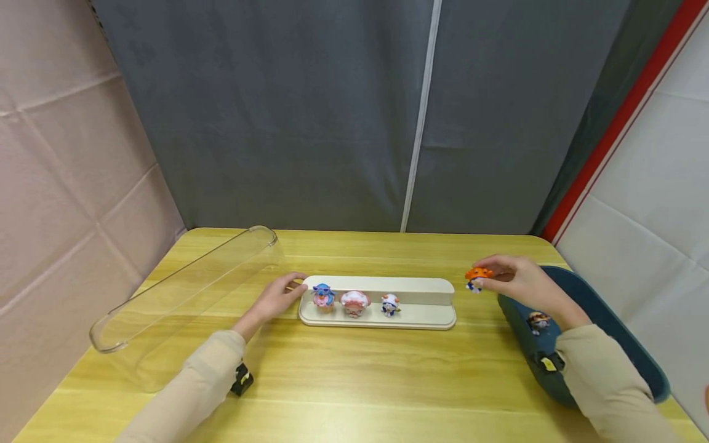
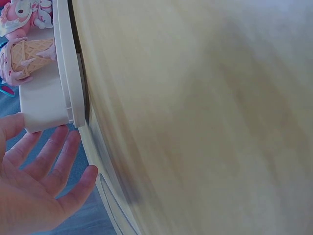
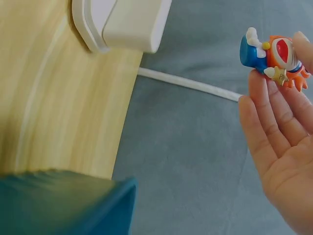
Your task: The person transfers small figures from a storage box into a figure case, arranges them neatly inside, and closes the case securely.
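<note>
A white display base [image 1: 426, 315] with a raised back step lies mid-table. Three small figurines stand along it: a blue-and-pink one on a cone [image 1: 324, 298], a pink-and-white one [image 1: 355, 304] and a white one with orange bits [image 1: 390, 304]. My left hand [image 1: 279, 298] rests at the base's left end, its fingertips at the edge and the fingers fairly straight in the left wrist view [image 2: 49, 171]. To the right of the base, my right hand [image 1: 515, 282] pinches an orange-and-blue figurine [image 3: 274, 54] between thumb and fingers, held up above the table.
A clear plastic cover [image 1: 188, 295] lies on the left of the table, slanting away. On the right a dark teal bin [image 1: 620, 344] stands under my right forearm, with another figurine [image 1: 538, 322] inside. A grey curtain [image 1: 277, 123] hangs behind the table.
</note>
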Motion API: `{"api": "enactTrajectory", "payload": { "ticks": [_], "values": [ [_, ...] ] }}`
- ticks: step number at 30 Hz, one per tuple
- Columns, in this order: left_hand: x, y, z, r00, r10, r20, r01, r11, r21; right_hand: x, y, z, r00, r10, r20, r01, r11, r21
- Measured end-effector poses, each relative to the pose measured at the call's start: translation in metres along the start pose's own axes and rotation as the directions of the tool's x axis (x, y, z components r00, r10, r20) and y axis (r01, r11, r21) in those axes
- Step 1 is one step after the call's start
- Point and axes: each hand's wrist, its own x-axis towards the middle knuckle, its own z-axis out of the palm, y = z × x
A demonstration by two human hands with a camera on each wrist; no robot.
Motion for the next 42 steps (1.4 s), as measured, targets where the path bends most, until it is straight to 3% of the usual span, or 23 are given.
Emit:
{"api": "enactTrajectory", "payload": {
  "ticks": [12, 23, 34, 42],
  "values": [
    [0.000, 0.000, 0.000, 1.000, -0.002, -0.003, 0.002, 1.000, -0.003, 0.011, 0.003, 0.037, 0.999, -0.014, 0.045, 0.011, 0.997, 0.078],
    [0.000, 0.001, 0.000, 1.000, 0.003, -0.004, -0.003, 1.000, -0.008, 0.021, 0.007, 0.071, 0.993, -0.097, 0.068, 0.091, 0.992, 0.085],
    [0.000, 0.002, 0.000, 1.000, -0.004, 0.001, 0.004, 1.000, -0.008, 0.027, 0.011, 0.094, 0.984, -0.165, 0.060, 0.161, 0.984, 0.077],
    [-0.001, 0.002, 0.000, 1.000, -0.005, 0.000, 0.005, 1.000, -0.008, 0.028, 0.005, 0.104, 0.990, -0.135, 0.048, 0.130, 0.987, 0.091]
  ]
}}
